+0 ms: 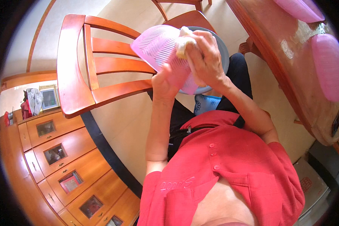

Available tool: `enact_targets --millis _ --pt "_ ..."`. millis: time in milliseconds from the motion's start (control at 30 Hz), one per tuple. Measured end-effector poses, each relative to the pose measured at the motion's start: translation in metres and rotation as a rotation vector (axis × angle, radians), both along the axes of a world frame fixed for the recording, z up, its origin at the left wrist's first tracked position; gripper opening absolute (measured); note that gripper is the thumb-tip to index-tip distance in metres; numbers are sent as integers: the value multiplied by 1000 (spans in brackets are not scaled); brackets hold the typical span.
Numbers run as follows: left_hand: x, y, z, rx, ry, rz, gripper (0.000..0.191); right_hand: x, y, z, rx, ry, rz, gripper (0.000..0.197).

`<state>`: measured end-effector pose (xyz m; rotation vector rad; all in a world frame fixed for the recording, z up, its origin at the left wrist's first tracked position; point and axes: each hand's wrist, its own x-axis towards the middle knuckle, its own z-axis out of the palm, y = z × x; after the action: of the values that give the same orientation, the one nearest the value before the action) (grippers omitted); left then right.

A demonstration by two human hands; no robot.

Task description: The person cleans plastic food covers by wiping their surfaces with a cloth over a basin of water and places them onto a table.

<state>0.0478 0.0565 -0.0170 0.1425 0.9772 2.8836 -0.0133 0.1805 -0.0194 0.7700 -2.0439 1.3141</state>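
My left hand [169, 82] grips the lower edge of a pink slotted plastic basket [158, 42], which is tilted above a grey basin [224, 53]. The hand is slightly blurred. My right hand [206, 53] is closed on a white and yellowish cloth [185, 42], pressed against or just over the basket's slotted side. Part of the basket is hidden behind both hands. The basin stands on a wooden chair [186, 21] in front of me, and most of its inside is hidden.
A wooden chair back [115, 65] rises at the left. On the right stands a wooden table [271, 53] bearing another pink basket [329, 67] and a further pink one [302, 10]. Wooden cabinets [73, 158] line the lower left. A blue patterned cushion or cloth [207, 104] lies between my legs.
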Motion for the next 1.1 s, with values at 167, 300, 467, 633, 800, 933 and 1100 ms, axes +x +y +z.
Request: enact_targets --millis 167,300,467,633,800,933,1100 --pt "-1 6 -1 39 -200 87 65 0 0 5 -29 -58 10 24" --pt "-10 -20 0 329 -133 -12 66 39 -12 1 170 141 63 36" --pt "-3 -11 11 122 -269 287 66 33 -1 -8 136 178 46 34" --pt "0 -12 27 260 58 82 64 -10 18 -24 76 168 -140 22" --pt "4 -14 28 312 41 60 65 -15 32 -44 -477 -706 103 30" --pt "6 -17 25 223 42 83 62 -20 30 -40 -448 -818 105 32" --pt "4 -27 28 175 35 119 61 -13 33 -11 -286 -483 110 27"
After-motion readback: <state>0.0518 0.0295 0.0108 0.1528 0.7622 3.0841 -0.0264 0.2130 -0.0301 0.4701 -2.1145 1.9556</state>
